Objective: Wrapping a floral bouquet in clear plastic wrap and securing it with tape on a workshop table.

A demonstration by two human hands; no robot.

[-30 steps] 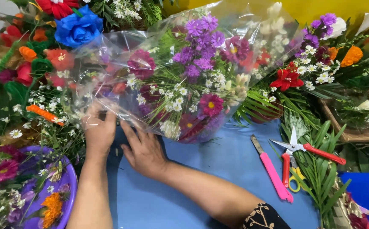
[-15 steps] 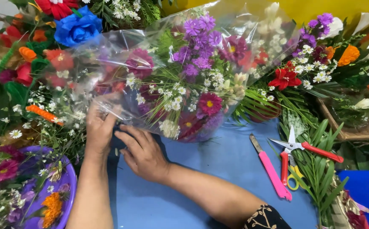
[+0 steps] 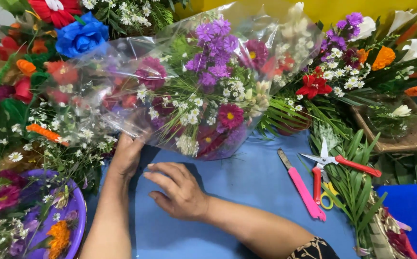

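My left hand (image 3: pixel 128 154) grips the crinkly clear-cellophane-wrapped bouquet of purple and magenta flowers (image 3: pixel 203 91) at centre frame; my right hand (image 3: pixel 179 189) lies flat, fingers relaxed, on the smooth blue counter (image 3: pixel 247 192).

1. The wrapped bouquet (image 3: pixel 203 91) lay on the table (image 3: pixel 251 187), beyond both my hands.
2. My left hand (image 3: pixel 128 156) touched its lower edge; my right hand (image 3: pixel 179 189) rested just beside it.
3. The knife (image 3: pixel 302 184) lay right of my hands, with the scissors (image 3: pixel 335 168) further right.
4. A bowl (image 3: pixel 74 216) sat at my left.
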